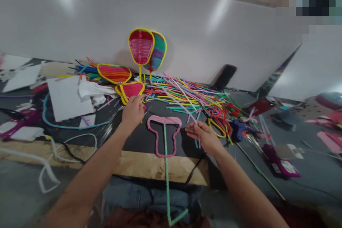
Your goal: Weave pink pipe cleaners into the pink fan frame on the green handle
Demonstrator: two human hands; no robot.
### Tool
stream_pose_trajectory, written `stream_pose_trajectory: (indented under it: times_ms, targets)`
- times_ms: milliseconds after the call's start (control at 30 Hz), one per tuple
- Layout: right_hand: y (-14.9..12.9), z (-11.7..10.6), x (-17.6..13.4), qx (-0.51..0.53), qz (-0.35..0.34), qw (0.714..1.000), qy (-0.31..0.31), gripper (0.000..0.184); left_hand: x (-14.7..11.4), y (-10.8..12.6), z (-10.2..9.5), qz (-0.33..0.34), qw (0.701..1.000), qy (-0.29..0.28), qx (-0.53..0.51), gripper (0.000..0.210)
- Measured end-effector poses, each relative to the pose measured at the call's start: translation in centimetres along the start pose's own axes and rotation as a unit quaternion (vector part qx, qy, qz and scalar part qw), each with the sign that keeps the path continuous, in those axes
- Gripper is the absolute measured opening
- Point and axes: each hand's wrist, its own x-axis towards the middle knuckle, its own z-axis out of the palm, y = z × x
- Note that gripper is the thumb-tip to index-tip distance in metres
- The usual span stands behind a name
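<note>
A fan-shaped frame of pink pipe cleaner (175, 142) lies before me, its top band filled with pink rows. A mint-green stem (167, 178) runs down its middle past the table edge and bends at the bottom. My right hand (204, 135), to the right of the frame, pinches a lilac pipe cleaner (189, 113) between thumb and fingers. My left hand (133, 111) reaches beyond the frame on the left, beside a pink, yellow-edged fan (133, 89). Its fingers are drawn together near a small pink loop; what they hold, if anything, is not clear.
Loose coloured pipe cleaners (184, 94) spread across the back. Two finished fans (141, 48) stand against the white panel (93, 25). A purple glue gun (280, 162), a blue clamp-like tool (238, 130) and a red can (263, 106) are at right; white sheets (69, 98) lie left.
</note>
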Motion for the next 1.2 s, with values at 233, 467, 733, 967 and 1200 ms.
stream_pose_trajectory:
  times_ms: [233,467,733,967,1200]
  targets:
    - [-0.4,-0.2,6.5,-0.156,-0.098,0.981,0.059,0.029,-1.1,-0.5,0.7,0.011,0.999,-0.038,-0.018,0.033]
    - [-1.6,0.7,8.8,-0.246,-0.134,0.958,0.059,0.027,-1.4,0.5,-0.2,0.023,0.988,-0.147,0.025,0.026]
    - [-0.6,1.7,3.9,-0.449,-0.099,0.888,-0.033,0.033,-2.3,1.8,-0.1,0.048,0.962,-0.25,0.097,0.026]
    - [-0.2,2.1,4.0,-0.483,-0.115,0.868,-0.003,0.021,-2.4,2.3,0.3,0.067,0.954,-0.275,0.1,0.02]
    - [-0.4,1.1,4.2,-0.49,-0.112,0.865,-0.009,0.029,-2.6,2.0,1.0,0.083,0.963,-0.247,0.075,0.022]
